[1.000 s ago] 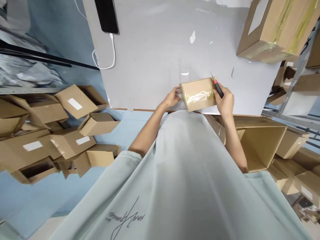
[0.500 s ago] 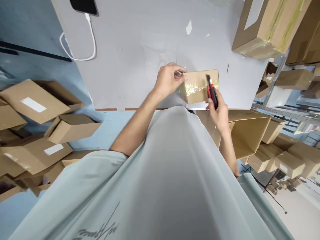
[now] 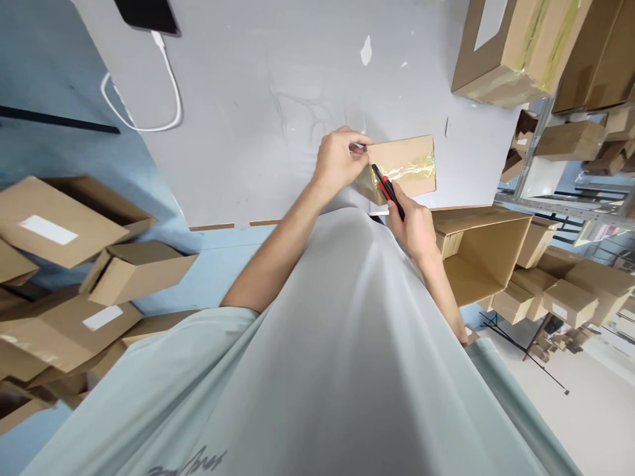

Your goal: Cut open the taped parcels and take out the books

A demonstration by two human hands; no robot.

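Note:
A small cardboard box (image 3: 401,149) with shiny clear tape across its top lies near the front edge of the grey table (image 3: 223,132). My left hand (image 3: 341,157) pinches the box's upper left corner between thumb and fingers. In my right hand (image 3: 415,228) is a red and black box cutter (image 3: 389,190), gripped with the fingers wrapped round it. Its tip is over the left end of the taped top, close to my left fingers.
A black phone (image 3: 149,14) with a white cable (image 3: 176,99) lies at the table's back left. A larger taped box (image 3: 518,53) stands at the back right. An open carton (image 3: 483,254) is below the table's right edge. Several cartons (image 3: 64,221) are piled at the left.
My right hand has moved left with the box cutter, from the right part of the small box to its left end. My left hand keeps its hold on the corner. The view has shifted slightly.

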